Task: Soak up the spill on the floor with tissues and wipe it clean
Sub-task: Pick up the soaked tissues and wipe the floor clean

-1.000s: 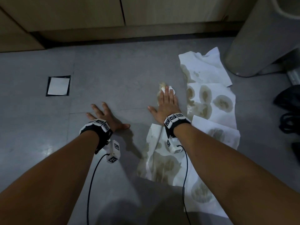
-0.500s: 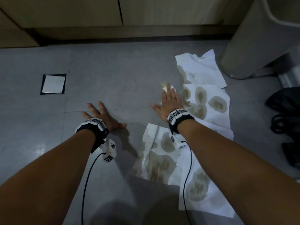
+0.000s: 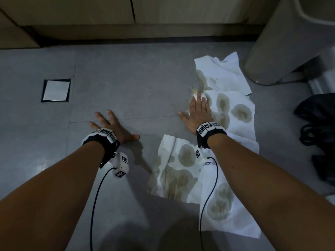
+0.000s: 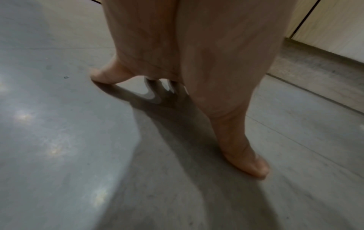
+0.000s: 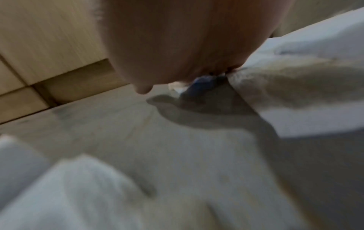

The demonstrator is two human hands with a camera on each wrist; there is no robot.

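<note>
The right hand [image 3: 198, 113] lay flat with straight fingers, pressing a small wadded tissue [image 3: 196, 96] to the grey floor [image 3: 126, 84] at the left edge of the stained tissues [image 3: 233, 107]. Those sheets ran in a strip from near the bin [image 3: 282, 42] at upper right down toward the person, each blotched with brown-yellow patches. A yellowish smear of spill [image 3: 194, 90] showed just past the fingertips. The left hand [image 3: 110, 126] was spread, palm down, on bare floor well apart from the tissues and holding nothing. Open floor stretched to the left, broken only by a square floor plate [image 3: 55, 90], and ended at the cabinet base [image 3: 126, 32] along the top. A dark bag [image 3: 319, 134] crowded the right edge. The wrist bands [image 3: 208, 128] carried square black-and-white marker codes; no readable writing showed.
</note>
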